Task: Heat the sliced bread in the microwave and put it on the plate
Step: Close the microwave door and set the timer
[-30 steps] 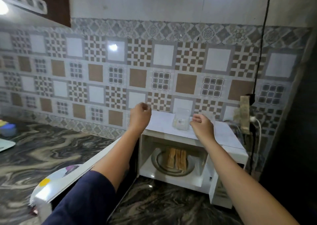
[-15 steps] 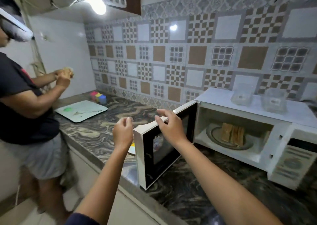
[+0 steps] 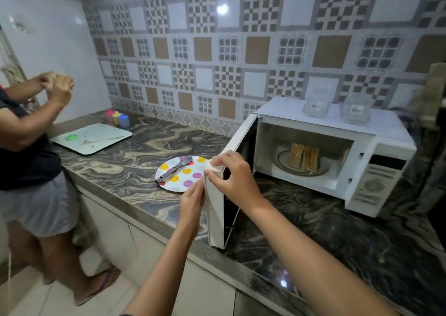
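Marble counter [image 3: 125, 171]: both hands, left [image 3: 191, 201] and right [image 3: 235, 180], grip the open microwave door's [image 3: 214, 209] outer edge

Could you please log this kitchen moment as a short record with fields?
microwave: on the counter, door swung open
bread slices: upright on the turntable inside
plate: polka-dot, on the counter left of the door, tongs lying on it
left hand: on the door's outer face
right hand: gripping the door's free edge near its top
second person: at far left, hands raised
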The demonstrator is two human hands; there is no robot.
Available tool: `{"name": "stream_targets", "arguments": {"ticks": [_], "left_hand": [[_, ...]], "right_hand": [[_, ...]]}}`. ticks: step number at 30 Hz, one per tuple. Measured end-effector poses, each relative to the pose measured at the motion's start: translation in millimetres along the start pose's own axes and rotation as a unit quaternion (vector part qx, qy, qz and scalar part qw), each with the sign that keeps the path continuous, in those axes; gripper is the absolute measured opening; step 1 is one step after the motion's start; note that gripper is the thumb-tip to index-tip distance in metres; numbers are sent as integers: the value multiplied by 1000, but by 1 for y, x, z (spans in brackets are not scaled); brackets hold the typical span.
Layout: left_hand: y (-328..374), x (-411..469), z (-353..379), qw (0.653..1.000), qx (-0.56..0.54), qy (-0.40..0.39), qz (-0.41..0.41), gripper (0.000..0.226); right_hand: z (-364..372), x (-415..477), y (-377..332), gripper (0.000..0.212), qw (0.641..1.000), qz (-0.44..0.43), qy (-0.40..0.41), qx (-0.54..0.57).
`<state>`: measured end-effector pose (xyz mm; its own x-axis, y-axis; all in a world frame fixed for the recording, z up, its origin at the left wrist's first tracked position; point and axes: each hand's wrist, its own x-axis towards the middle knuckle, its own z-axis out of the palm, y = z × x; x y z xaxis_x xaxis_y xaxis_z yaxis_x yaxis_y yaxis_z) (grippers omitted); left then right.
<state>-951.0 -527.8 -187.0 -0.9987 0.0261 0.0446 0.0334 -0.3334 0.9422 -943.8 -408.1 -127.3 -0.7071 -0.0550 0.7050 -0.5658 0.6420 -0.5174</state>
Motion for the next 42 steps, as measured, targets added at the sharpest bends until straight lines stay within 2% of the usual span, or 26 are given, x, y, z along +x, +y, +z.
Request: {"name": "stream_targets", "arguments": {"ticks": [4,6,8,11,19,28,32,35,36,39,42], "left_hand": [[-23,-30,48,997,-13,-76,12,34],[-31,-36,73,995,4,-98,21,27],[-39,-38,99,992,18,-121,25,21],[-49,-38,139,986,55,-155,39,28],[-78,-25,233,974,115,-172,90,28],[-100,20,303,965,140,-206,88,30],[-106,44,327,956,160,-229,87,28],[-109,58,340,943,197,-239,120,14],[-112,60,342,940,201,-243,128,13],[-128,62,340,930,219,-268,124,27],[-142,64,340,902,269,-310,135,38]], "right_hand": [[-55,-38,22,18,997,7,74,32],[-82,-52,32,21,995,20,89,27],[-107,-61,42,24,993,42,106,10],[-140,-70,60,27,988,72,129,-45],[-207,-65,112,28,966,132,155,-161],[-251,-38,176,26,950,170,168,-200],[-265,-22,197,30,942,199,128,-240],[-280,-11,210,35,920,215,58,-322],[-287,-10,214,43,910,221,33,-350],[-309,-12,224,77,873,268,-58,-404],[-322,-11,230,87,858,290,-117,-408]]}}
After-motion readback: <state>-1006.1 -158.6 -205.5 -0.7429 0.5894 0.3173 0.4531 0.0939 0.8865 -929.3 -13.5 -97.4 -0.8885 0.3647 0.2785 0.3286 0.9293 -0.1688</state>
